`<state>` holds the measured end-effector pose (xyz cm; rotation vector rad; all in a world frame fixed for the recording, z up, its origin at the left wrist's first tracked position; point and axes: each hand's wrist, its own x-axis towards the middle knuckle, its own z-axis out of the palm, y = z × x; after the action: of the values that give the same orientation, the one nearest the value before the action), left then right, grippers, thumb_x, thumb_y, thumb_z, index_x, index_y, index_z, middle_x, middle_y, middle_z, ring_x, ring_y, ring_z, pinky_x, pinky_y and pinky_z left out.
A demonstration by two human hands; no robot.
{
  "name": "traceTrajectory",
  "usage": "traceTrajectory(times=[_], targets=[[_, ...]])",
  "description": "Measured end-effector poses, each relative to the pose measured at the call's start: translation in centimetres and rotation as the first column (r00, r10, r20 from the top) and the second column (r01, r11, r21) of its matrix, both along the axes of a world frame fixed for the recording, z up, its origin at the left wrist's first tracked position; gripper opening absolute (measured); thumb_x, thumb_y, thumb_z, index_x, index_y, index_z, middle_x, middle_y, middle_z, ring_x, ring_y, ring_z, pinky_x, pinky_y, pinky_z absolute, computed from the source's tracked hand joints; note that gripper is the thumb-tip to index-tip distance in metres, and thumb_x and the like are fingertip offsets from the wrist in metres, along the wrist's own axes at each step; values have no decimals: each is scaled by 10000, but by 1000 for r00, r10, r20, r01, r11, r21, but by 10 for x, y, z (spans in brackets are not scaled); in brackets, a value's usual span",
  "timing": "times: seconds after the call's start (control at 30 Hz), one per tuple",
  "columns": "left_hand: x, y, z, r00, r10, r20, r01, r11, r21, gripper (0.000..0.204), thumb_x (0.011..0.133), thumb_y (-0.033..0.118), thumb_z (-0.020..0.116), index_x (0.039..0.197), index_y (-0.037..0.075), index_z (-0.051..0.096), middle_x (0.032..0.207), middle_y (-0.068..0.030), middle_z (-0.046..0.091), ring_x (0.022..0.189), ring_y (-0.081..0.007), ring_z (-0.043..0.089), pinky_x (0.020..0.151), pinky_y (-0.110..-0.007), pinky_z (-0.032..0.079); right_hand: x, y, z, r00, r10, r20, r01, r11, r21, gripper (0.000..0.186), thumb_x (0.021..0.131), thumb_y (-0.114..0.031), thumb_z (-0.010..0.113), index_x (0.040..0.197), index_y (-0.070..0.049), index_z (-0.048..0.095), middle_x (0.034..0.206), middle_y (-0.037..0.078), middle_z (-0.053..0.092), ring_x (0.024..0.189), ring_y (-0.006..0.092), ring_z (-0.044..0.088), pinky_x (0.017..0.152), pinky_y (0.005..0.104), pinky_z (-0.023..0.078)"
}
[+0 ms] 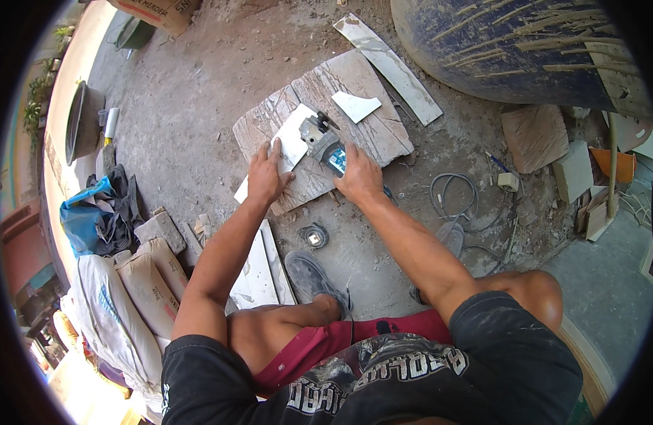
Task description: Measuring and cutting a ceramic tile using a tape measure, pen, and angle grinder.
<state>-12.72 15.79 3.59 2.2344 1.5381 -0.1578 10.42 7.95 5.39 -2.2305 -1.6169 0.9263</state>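
My left hand (pixel 267 177) lies on a white tile piece (pixel 292 133), its fingers stretched out over the near part. The tile piece rests on a brown, veined stone slab (pixel 319 86). My right hand (pixel 360 174) is wrapped round the body of an angle grinder (pixel 319 136), whose head is at the tile's right edge. Whether the disc is turning or touching the tile cannot be made out. Beyond the grinder, a white tile offcut (pixel 356 106) with a curved edge lies on the slab.
A long tile strip (pixel 390 67) lies behind the slab. A coiled cable (pixel 455 197) is on the ground to the right, and a tape measure (pixel 313 235) is near my foot. Tile lengths (pixel 259 273) and cement bags (pixel 150 287) sit at left. A large blue container (pixel 496 42) stands far right.
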Motion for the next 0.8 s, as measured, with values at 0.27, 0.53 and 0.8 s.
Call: traceTrajectory(times=[0.27,0.53,0.8], targets=[[0,-1,2,999,25,25,-25,1000,-16,998,749,277,864,1576,114,329,1540,-236,414,1367,-427,432,1158,-473,341,2,0,-3,1000,18,-22,-18,1000,-1,767,729,-208,789,1376,-7,431,1169,241,605,1069,441,621,936,512,505],[1,-1,2,998,56,36,-55,998,-34,986,738,245,868,1568,114,351,1536,-231,416,1365,-422,430,1160,-473,338,3,-1,-10,1000,12,-22,-11,999,37,750,721,-198,781,1369,-13,453,1150,234,614,1041,441,630,900,514,513],[3,0,7,996,71,54,-67,995,-73,986,736,237,864,1567,106,349,1533,-232,425,1365,-416,436,1158,-473,331,2,0,-8,1000,-7,-28,9,997,72,740,716,-189,773,1364,-14,462,1098,248,633,1012,452,634,880,527,508]])
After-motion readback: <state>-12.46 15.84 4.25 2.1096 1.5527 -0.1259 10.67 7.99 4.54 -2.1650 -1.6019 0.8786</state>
